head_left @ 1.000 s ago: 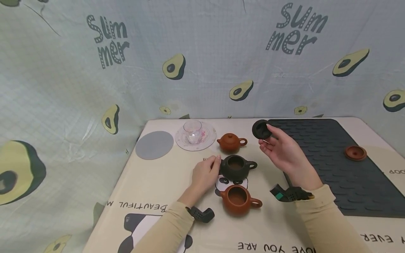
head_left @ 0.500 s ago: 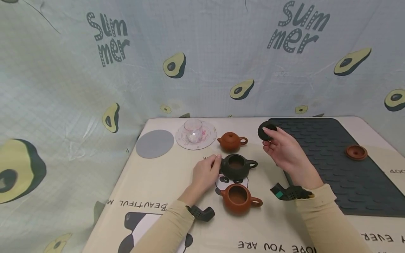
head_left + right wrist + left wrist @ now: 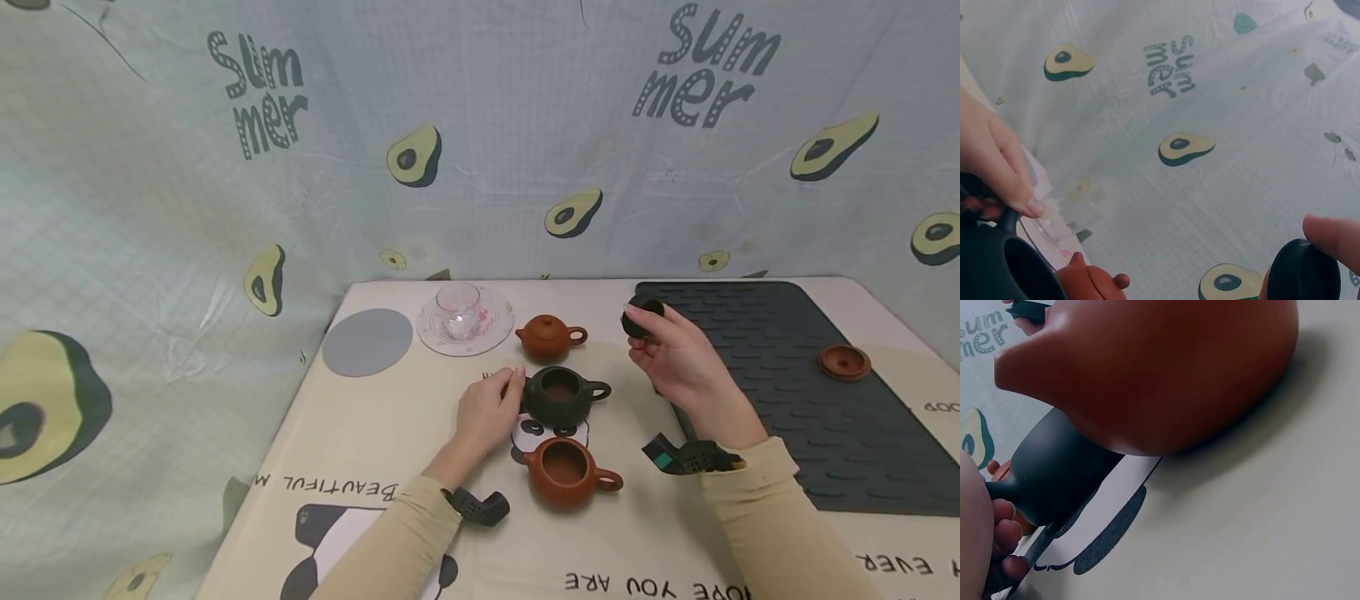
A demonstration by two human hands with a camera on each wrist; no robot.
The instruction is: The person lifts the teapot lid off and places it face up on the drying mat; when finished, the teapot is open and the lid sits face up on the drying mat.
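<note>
At the table's middle, my left hand (image 3: 483, 412) pinches the spout of a black, lidless teapot (image 3: 553, 410). The left wrist view shows fingertips curled about that spout, beside the black teapot's body (image 3: 1054, 469). My right hand (image 3: 686, 371) holds a round black lid (image 3: 636, 323) between thumb and fingers, raised above the table's far side. In the right wrist view the lid (image 3: 1304, 275) is tilted on its edge under the thumb. Nearer to me stands a reddish-brown teapot (image 3: 558, 493), its top open and its handle pointing right.
A smaller brown teapot (image 3: 546, 337) wearing its lid stands behind. A brown lid (image 3: 845, 363) lies on the dark ridged mat (image 3: 795, 433) at right. At back left are a glass cup (image 3: 458, 310) on a patterned plate (image 3: 491, 335) and a grey disc (image 3: 367, 343).
My right hand has turned the black lid, so its hollow underside no longer faces the head camera, and shifted it slightly right and down. The left hand and teapots stay put.
</note>
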